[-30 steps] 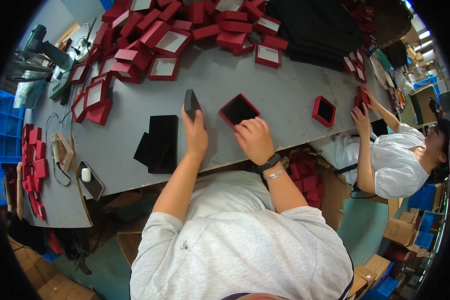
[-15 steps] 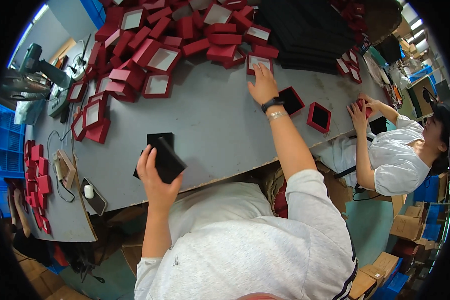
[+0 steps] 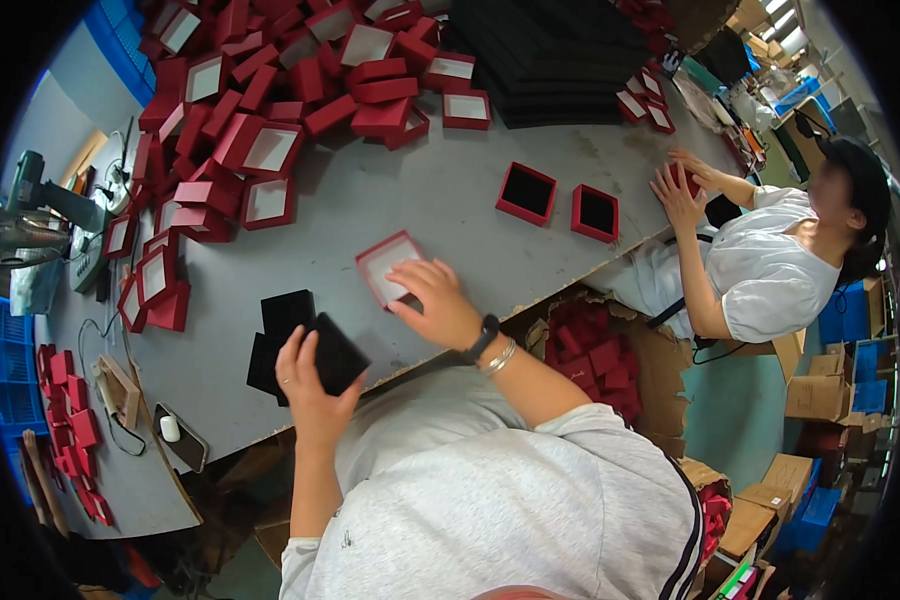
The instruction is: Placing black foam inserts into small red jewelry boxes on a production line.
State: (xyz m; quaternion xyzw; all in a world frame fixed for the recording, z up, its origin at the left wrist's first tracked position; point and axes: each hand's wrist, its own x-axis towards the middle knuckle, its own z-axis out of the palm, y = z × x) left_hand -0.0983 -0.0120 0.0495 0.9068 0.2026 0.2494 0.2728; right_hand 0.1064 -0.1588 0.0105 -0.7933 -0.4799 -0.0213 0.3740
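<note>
My left hand (image 3: 315, 390) is closed on a square black pad (image 3: 340, 355), held tilted near the table's front edge. Two more black pads, an upper one (image 3: 287, 313) and a lower one (image 3: 264, 364), lie beside and partly under it. To the right, my right hand (image 3: 438, 305) grips the near right side of a shallow red box (image 3: 372, 268), whose white inside faces up. Farther right are two red boxes with black inside, one (image 3: 526, 193) left of the other (image 3: 596, 213).
A heap of red boxes (image 3: 270, 150) covers the far left, beside stacked black sheets (image 3: 550, 60). At right a co-worker (image 3: 770, 250) handles a red box. Below the edge, a torn carton (image 3: 660, 390) holds red boxes. A fan (image 3: 35, 235) and phone (image 3: 182, 440) are at left.
My right hand has drawn a red box from the heap's edge back toward me, close to the black pads. The left hand still holds its pad, and the whole view has shifted.
</note>
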